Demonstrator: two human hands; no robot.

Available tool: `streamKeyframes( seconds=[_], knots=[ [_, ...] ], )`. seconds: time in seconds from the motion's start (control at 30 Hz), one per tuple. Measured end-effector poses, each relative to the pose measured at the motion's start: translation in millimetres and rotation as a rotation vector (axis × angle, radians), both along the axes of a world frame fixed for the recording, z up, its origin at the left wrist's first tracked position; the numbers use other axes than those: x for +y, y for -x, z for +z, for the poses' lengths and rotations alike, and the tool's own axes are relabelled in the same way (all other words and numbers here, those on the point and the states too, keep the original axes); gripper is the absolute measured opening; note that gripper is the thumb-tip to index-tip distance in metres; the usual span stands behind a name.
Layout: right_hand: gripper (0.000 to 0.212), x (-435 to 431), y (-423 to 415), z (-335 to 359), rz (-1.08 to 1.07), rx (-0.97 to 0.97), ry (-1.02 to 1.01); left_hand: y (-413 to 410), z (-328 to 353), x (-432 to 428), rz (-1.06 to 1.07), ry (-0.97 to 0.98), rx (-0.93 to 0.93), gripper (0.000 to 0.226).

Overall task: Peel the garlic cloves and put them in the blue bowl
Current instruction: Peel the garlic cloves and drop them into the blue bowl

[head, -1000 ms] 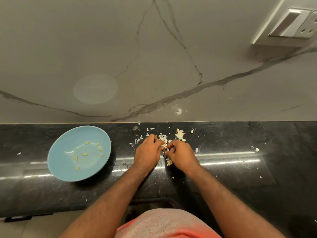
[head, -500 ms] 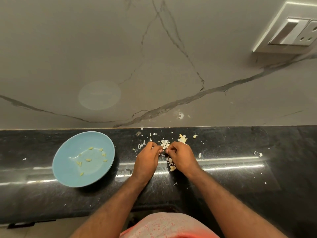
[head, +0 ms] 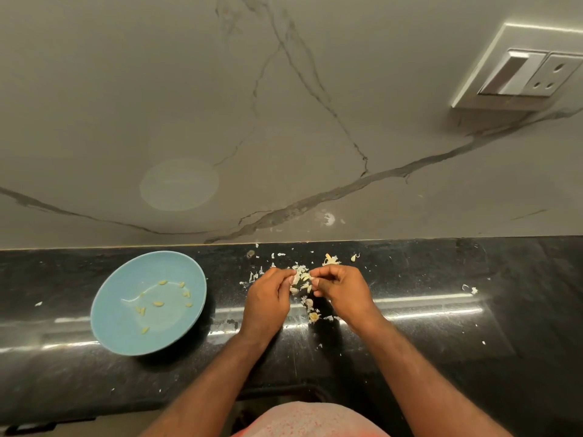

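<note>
Peeling in progress, centre of the frame, over the black counter (head: 441, 342)

Hands: left hand (head: 268, 299) and right hand (head: 342, 294) are close together, knuckles up, fingers curled in. The fingertips of both pinch a small pale clove (head: 302, 280) held between them, just above the counter. Neither hand has anything else in it that I can see.

Done so far: the blue bowl (head: 126, 335) sits at lower left of the hands, well apart from them, on the same counter. Roughly eight yellowish peeled cloves (head: 157, 303) lie scattered across its floor. Loose skins (head: 331, 259) are strewn around and behind the hands, up toward the wall (head: 284, 121), with a few stray flakes far right and far left.

Left to do (judgement): finish stripping the clove in hand, then carry it left to the bowl. A few pale lumps lie under and just below the hands; these may be unpeeled cloves waiting, so the task looks partly done, not near its end.

Hard to make out:
- how much skin remains on the held clove, as the fingertips cover most of it
- whether the lumps below the hands are cloves or only skins; too small to tell
- the near edge of the counter, hidden by forearms and a pink shirt (head: 309, 421) at bottom centre
- the wall socket (head: 520, 74), upper right, cut off by the frame edge
</note>
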State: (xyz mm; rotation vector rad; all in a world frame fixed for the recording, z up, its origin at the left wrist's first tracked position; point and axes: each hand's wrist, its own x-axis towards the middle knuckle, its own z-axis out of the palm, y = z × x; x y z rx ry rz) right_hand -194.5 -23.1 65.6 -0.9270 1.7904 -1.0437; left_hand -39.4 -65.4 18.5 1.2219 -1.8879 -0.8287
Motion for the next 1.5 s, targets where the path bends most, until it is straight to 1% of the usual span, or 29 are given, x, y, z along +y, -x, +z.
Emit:
streamKeyframes(
  seconds=[0.1,0.13,0.17,0.3,0.4,0.63,0.73,0.87,0.97,1.07,1.13,1.23,1.4,1.5],
  knots=[
    [0.015,0,-5,18,0.054,0.019,0.092,8,35,2,-0.047,-0.324,0.208,0.017],
    [0.014,-1,-7,24,0.07,0.018,0.123,10,44,3,-0.064,-0.394,0.271,0.016],
    [0.014,0,-9,31,0.079,0.009,0.148,11,51,3,-0.058,-0.424,0.32,0.015],
    [0.012,-2,-17,56,0.06,-0.02,0.212,7,75,2,0.032,-0.445,0.468,0.012],
    [0.006,-1,-22,68,0.014,-0.026,0.255,7,92,3,0.035,-0.423,0.515,0.014],
    [0.007,2,-31,87,0.002,0.07,0.353,6,115,4,0.041,-0.409,0.525,0.019],
    [0.009,3,-32,92,-0.012,0.112,0.375,4,120,-1,0.021,-0.406,0.47,0.013],
    [0.005,3,-34,96,-0.06,0.093,0.392,4,128,-1,0.006,-0.397,0.45,0.012],
    [0.005,3,-33,101,-0.056,0.063,0.426,4,135,-1,0.006,-0.391,0.482,0.012],
    [0.006,3,-32,106,0.011,0.03,0.454,3,139,-4,0.018,-0.409,0.541,0.012],
    [0.006,2,-31,106,0.043,0.045,0.451,1,140,-6,0.015,-0.433,0.565,0.014],
    [0.005,0,-27,104,0.033,0.097,0.42,0,141,-7,-0.017,-0.446,0.56,0.015],
    [0.004,-1,-24,103,0.051,0.121,0.399,-2,142,-10,-0.051,-0.507,0.614,0.009],
    [0.004,-4,-24,107,0.071,0.062,0.384,-1,143,-9,-0.055,-0.502,0.631,0.007]
  ],
)
